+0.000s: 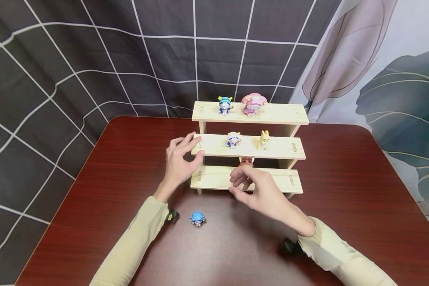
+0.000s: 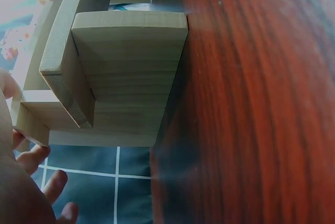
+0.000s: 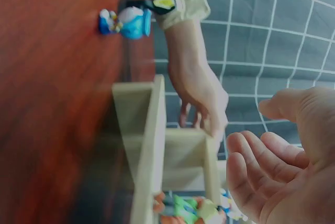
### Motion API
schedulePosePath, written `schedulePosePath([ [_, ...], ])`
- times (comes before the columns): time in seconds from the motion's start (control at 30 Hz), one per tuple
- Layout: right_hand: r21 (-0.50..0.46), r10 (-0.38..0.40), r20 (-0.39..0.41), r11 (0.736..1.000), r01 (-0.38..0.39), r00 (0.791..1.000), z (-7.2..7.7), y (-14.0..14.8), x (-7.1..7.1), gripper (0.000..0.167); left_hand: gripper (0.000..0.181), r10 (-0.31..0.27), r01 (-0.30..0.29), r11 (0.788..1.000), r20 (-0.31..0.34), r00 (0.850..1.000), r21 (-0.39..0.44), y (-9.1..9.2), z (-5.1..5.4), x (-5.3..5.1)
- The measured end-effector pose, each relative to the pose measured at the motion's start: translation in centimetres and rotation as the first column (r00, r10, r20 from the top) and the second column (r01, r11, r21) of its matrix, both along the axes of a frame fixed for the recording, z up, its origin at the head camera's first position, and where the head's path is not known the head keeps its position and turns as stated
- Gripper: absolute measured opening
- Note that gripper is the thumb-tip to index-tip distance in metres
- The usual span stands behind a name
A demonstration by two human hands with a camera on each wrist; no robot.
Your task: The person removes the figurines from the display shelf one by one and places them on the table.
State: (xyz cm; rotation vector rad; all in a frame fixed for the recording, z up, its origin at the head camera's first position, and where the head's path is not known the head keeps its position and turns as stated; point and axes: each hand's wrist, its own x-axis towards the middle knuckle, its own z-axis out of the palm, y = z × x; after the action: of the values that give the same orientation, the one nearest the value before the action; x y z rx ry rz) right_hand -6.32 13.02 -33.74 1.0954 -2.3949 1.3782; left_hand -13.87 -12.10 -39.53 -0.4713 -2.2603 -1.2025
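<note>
1. Done, prob.: 5 toys up on the wooden shelf [image 1: 218,180] – top: teal toy [image 1: 224,106], pink toy [image 1: 252,105]; mid.: white-hat toy [image 1: 233,140], yellow toy [image 1: 263,141]; bottom: red toy [image 1: 246,160], part hidden.
2. To do, prob.: blue toy [image 1: 198,217], on table [image 1: 343,178] in front of shelf.
3. L hand [image 1: 180,162]: fingers loosely spread abt. mid. board's L end.
4. R hand [image 1: 263,194]: loosely curved, holding nothing, nr. red toy; contact w/ it can't be told.
</note>
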Motion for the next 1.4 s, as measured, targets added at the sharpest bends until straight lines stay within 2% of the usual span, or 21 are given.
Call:
schedulePosePath([
  [0.27,-0.021,-0.058,-0.036,0.998,0.057,0.998,1.7,1.5,-1.4,0.028,0.041,0.003,-0.003,1.0,-0.004,1.0,0.001,0.0,-0.1,-0.1],
  [0.4,-0.035,-0.116,-0.038,0.993,0.114,0.993,2.5,2.0,-2.1,0.029,0.041,0.006,-0.006,1.0,-0.007,1.0,0.0,0.0,-0.2,-0.1],
  [0.63,-0.077,-0.221,-0.048,0.973,0.217,0.974,3.8,3.1,-3.7,0.03,0.042,0.012,-0.012,1.0,-0.005,1.0,0.003,0.0,-0.2,-0.1],
  [0.87,-0.095,-0.331,-0.051,0.941,0.325,0.942,5.0,4.0,-5.3,0.027,0.042,0.009,-0.009,1.0,-0.012,1.0,-0.002,0.0,-0.2,-0.1],
  [1.23,-0.095,-0.39,-0.036,0.918,0.385,0.92,5.8,5.0,-7.5,0.026,0.043,0.012,-0.012,1.0,-0.003,1.0,-0.007,0.1,-0.1,-0.1],
  [1.4,-0.101,-0.395,-0.028,0.915,0.391,0.918,6.0,5.1,-8.5,0.027,0.043,0.018,-0.018,1.0,0.001,1.0,-0.008,0.2,0.0,-0.1],
])
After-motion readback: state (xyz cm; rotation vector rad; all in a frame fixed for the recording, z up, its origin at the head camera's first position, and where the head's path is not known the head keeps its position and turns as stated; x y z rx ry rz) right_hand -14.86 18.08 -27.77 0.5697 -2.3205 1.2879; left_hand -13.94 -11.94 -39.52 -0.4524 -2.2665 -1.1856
